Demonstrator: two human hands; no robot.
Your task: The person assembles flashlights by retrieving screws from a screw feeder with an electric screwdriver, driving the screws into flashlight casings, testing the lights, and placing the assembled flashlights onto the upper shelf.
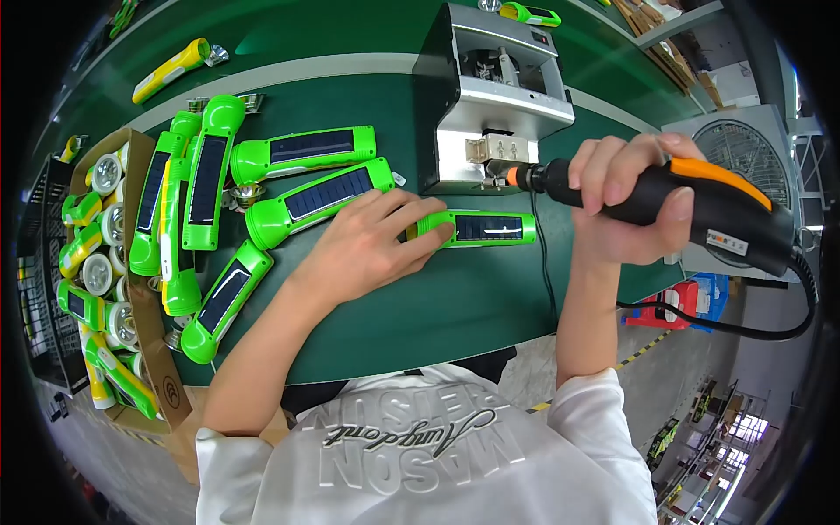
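Note:
My right hand is wrapped round a black and orange electric screwdriver, held level with its tip pointing left at the metal block on the front of a silver and black machine. A green flashlight with a dark solar panel lies on the table below that machine. My left hand has its fingers closed on the flashlight's left end, which they partly hide. Just behind this hand lies another green flashlight, and a further one rests beyond it.
Several green flashlights, one of them here, lie at the left on the green table. A cardboard box of flashlights stands at the left edge. A yellow flashlight lies farther back. The screwdriver's cable loops at the right, near a fan.

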